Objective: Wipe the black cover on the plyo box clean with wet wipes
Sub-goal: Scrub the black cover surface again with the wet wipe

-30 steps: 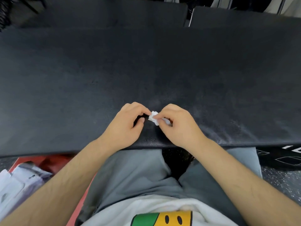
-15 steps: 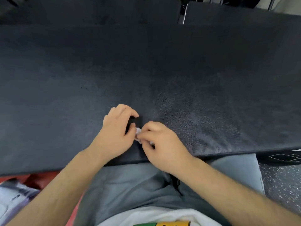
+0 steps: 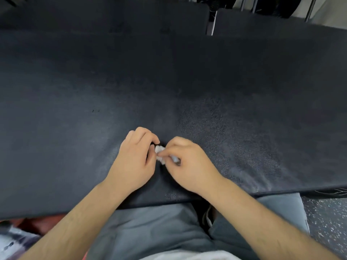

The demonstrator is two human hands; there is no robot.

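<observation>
The black cover (image 3: 169, 81) of the plyo box fills most of the head view, with a damp sheen on its right half. Near its front edge a small bunched white wet wipe (image 3: 160, 152) sits between my two hands. My left hand (image 3: 134, 160) has curled fingers and pinches the wipe's left side. My right hand (image 3: 189, 164) pinches the wipe's right side with thumb and forefinger. Most of the wipe is hidden by the fingers.
A second black pad (image 3: 281, 23) lies behind the cover, with a metal post (image 3: 210, 25) in the gap. At lower left sits a white wipes pack (image 3: 13, 243) on something red. Speckled floor (image 3: 326, 220) shows at lower right.
Both hands stayed together on the wipe near the front edge. Their fingers shifted on it, and the wipe shows a bit more between them than half a second ago. The camera tilted slightly.
</observation>
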